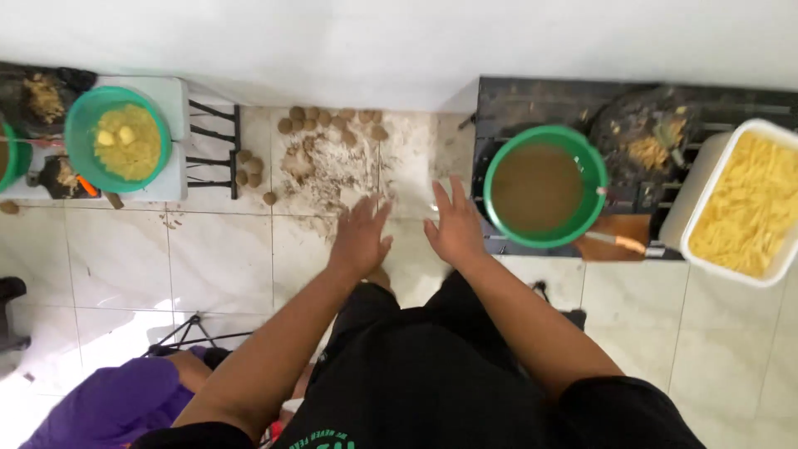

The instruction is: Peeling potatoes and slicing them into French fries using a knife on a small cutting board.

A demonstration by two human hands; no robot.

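Both palms flat, left hand [360, 237] and right hand [455, 229] spread, holding nothing, beside floured patch [332, 166]; possibly dusting—keep strokes light.

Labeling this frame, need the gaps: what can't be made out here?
Head view only:
- Left hand and right hand: palms face down, so whether they touch the floury floor is hidden.
- Brown balls: too small to identify.
- Green bowl at left: cut off by the frame edge.
- White tub of yellow strips: cut off at right.
- Person in purple: cut off at bottom.
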